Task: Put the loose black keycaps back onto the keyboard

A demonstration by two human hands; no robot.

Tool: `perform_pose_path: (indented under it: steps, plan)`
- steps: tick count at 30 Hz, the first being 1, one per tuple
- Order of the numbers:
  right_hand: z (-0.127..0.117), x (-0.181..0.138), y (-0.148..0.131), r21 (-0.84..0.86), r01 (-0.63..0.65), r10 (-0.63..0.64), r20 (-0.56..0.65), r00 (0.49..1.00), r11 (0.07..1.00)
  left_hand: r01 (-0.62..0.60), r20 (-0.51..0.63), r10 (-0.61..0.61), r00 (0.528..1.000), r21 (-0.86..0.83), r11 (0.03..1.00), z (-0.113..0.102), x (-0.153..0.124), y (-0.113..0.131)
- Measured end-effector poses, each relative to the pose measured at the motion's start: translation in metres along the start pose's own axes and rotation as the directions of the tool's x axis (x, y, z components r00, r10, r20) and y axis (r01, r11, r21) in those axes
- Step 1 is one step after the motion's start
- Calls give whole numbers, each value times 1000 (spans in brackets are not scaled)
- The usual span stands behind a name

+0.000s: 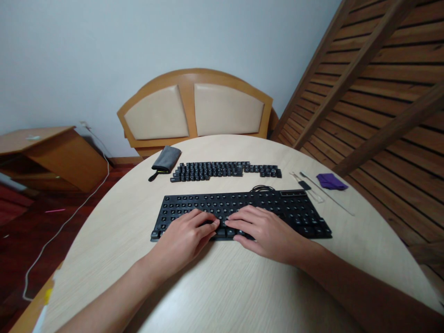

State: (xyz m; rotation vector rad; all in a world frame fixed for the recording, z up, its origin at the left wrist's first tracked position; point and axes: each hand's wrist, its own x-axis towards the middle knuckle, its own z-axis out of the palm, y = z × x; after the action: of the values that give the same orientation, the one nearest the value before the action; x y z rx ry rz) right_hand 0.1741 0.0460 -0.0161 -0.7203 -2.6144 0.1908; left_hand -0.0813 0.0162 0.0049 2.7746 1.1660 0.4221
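A black computer keyboard lies in front of me; many of its key positions on the left and middle show bare sockets, while keycaps sit on the right-hand block. My left hand rests over its lower middle, thumb and fingertips pinched together. What they hold, if anything, is too small to make out. My right hand reaches in from the other side with fingers stretched out, fingertips on the keyboard close to the left fingertips and thumb apart below. Loose black keycaps stand in rows behind the keyboard.
A grey pouch lies behind left. To the right are a wire keycap puller, a thin metal rod and a folded purple cloth. Round table, padded chair back, slatted wooden screen.
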Motion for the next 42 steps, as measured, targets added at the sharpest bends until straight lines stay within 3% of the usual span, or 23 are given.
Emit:
perform_pose_path:
  steps: [14,29,42]
  plan:
    - [-1,0,0,5,-1,1,-6,1000,1000,54,-17,-56,998,-120,991,2,-1,-6]
    - [-1,0,0,7,-10,10,14,1000,1000,5,46,-11,999,115,993,-2,0,-1]
    - [-2,0,-1,27,-29,28,33,999,999,29,17,-29,999,-31,999,2,1,-7]
